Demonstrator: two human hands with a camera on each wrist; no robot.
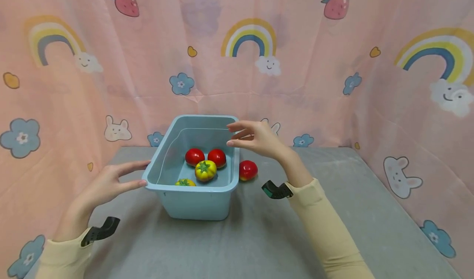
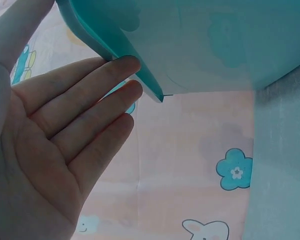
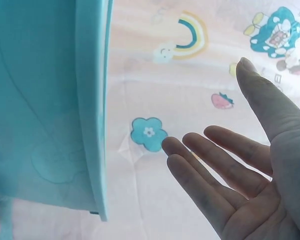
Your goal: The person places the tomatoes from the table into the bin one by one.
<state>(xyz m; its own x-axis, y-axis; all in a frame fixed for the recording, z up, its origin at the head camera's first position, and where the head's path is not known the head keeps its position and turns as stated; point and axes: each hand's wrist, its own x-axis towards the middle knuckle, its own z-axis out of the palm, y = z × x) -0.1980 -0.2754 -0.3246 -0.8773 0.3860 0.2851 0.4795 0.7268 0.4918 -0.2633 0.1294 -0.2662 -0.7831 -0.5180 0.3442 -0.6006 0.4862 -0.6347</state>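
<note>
A light blue plastic bin (image 1: 196,203) stands on the grey table. Inside are two shiny red round fruits (image 1: 194,157) and two yellow round fruits (image 1: 205,170) with green star-shaped tops, one partly hidden by the front wall. My left hand (image 1: 107,184) is at the bin's left rim, fingertips and thumb right at its edge; in the left wrist view the fingers (image 2: 90,100) extend nearly straight. Beside the right rim, my right hand (image 1: 259,139) is raised with fingers and thumb apart, holding nothing. Another red fruit (image 1: 248,170) lies on the table against the bin's right side.
The grey tabletop (image 1: 333,213) extends to the right and in front of the bin. A pink printed curtain (image 1: 296,98) rises behind the table and along both sides. Each wrist carries a black strap-on device (image 1: 277,189) over a pale yellow sleeve (image 1: 322,229).
</note>
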